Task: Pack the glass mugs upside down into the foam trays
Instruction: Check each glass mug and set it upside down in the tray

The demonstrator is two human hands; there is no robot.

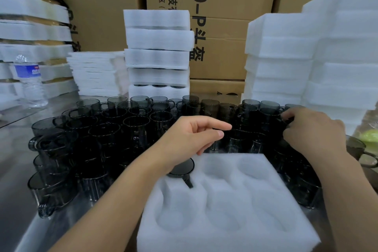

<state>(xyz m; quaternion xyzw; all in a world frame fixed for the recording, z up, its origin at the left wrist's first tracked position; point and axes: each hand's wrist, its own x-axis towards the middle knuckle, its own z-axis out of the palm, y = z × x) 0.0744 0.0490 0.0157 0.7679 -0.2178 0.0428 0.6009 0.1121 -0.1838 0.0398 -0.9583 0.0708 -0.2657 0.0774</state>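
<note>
Your left hand [190, 139] hangs loose and empty over the upturned mug [181, 168] in the foam tray [225, 221] at 6 o'clock. Your right hand [313, 131] pinches a second mug [272, 115] at 2 o'clock. Lift carelessly and it could clip its crowded neighbours [235, 112].

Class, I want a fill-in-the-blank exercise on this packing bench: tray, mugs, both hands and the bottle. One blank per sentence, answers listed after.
1. In the foam tray, only ____ pocket is filled.
2. The packed mug sits ____ down in the far left pocket.
3. The right hand grips a loose mug, while the left hand holds ____.
4. The water bottle stands to the ____ of the loose mugs.

Missing words: one; upside; nothing; left
</note>
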